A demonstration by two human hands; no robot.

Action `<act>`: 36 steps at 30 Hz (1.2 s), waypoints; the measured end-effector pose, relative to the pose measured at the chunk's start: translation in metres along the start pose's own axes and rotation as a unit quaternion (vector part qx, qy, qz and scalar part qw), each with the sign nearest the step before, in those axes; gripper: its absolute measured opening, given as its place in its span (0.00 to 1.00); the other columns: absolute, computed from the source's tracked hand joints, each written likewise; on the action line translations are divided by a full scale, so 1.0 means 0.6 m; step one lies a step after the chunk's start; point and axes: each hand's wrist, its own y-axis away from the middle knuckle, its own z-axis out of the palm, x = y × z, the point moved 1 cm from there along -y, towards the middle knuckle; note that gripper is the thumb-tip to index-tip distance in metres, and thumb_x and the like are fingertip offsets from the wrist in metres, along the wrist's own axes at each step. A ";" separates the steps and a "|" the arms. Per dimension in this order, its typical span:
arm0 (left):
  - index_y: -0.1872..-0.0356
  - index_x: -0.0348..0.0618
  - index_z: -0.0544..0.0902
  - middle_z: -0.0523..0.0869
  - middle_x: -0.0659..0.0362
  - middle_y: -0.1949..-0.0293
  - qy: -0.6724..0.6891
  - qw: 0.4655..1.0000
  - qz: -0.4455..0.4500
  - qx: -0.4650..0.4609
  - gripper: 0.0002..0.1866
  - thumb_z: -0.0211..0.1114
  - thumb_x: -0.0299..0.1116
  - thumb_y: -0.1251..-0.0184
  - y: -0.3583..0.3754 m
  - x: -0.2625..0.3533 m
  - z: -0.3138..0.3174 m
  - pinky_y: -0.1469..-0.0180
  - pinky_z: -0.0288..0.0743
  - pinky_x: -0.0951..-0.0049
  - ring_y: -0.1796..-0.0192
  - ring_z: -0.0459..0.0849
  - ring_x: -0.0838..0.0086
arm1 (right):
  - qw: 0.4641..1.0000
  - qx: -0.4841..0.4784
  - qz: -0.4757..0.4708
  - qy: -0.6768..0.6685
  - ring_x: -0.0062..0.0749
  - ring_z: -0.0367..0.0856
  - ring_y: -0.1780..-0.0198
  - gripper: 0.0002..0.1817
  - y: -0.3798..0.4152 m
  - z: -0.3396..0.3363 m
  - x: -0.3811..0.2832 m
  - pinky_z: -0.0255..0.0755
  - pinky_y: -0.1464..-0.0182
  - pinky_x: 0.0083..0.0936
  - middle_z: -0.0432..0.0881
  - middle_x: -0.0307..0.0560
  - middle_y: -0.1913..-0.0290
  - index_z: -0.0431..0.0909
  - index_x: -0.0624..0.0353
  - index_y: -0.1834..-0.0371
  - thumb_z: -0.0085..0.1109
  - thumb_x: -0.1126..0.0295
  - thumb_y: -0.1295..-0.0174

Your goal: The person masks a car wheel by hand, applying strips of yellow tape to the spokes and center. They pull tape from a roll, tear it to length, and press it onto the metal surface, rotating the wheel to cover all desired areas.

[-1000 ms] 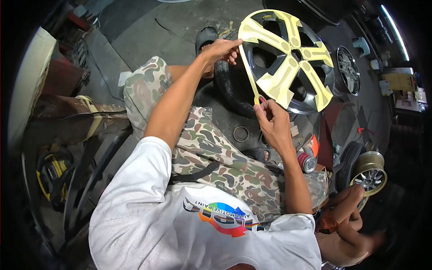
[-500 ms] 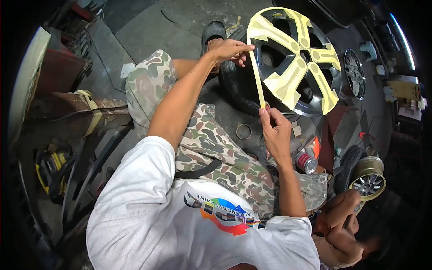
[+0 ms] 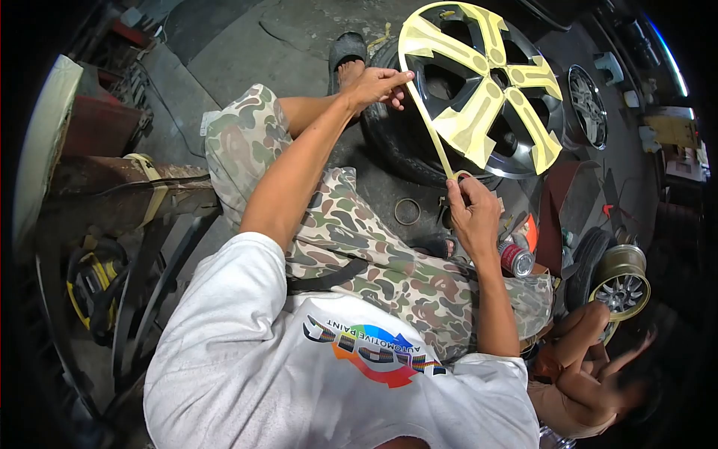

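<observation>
An alloy wheel rim (image 3: 532, 163) lies tilted on a black tire (image 3: 389, 138), its spokes covered with pale yellow masking tape (image 3: 473, 123). A narrow tape strip (image 3: 429, 126) follows the rim's near edge and stretches toward me. My left hand (image 3: 376, 87) is closed at the rim's left edge, its forefinger and thumb on the strip and the other fingers curled. Closer to me, my right hand (image 3: 473, 213) grips the roll of masking tape (image 3: 463, 175), mostly hidden by the fingers, holding the strip taut.
A loose ring (image 3: 407, 212) lies on the floor by a red-labelled can (image 3: 516, 258). At right are a chrome wheel (image 3: 588, 106) and a gold-rimmed wheel (image 3: 621, 283). Another person (image 3: 580, 367) sits at lower right. A yellow-and-black tool (image 3: 97, 284) is at left.
My right hand has shifted slightly right and toward me with the tape roll. The view has moved a little, so the rim appears higher and further left. The other person's arm is now raised.
</observation>
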 end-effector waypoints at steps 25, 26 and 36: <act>0.58 0.35 0.85 0.84 0.61 0.69 0.000 1.000 0.000 -0.006 0.23 0.70 0.51 0.26 0.048 -0.024 0.070 0.64 0.84 0.79 0.70 0.85 0.78 | 0.997 -0.056 0.026 0.037 0.56 0.73 0.77 0.21 -0.026 -0.038 0.077 0.66 0.69 0.43 0.74 0.58 0.79 0.76 0.67 0.74 0.62 0.59 0.29; 0.58 0.35 0.85 0.84 0.61 0.69 0.000 1.000 0.000 -0.006 0.23 0.70 0.51 0.26 0.047 -0.026 0.073 0.64 0.84 0.79 0.70 0.85 0.78 | 0.997 -0.055 0.039 0.036 0.56 0.73 0.77 0.21 -0.029 -0.047 0.079 0.66 0.69 0.43 0.75 0.58 0.79 0.76 0.67 0.74 0.62 0.59 0.29; 0.57 0.32 0.86 0.84 0.60 0.68 -0.004 1.000 0.028 -0.003 0.24 0.69 0.51 0.25 0.053 -0.044 0.095 0.64 0.85 0.78 0.69 0.86 0.78 | 0.994 -0.085 0.049 0.053 0.55 0.73 0.76 0.22 -0.030 -0.058 0.093 0.66 0.69 0.43 0.75 0.58 0.78 0.78 0.67 0.72 0.62 0.57 0.30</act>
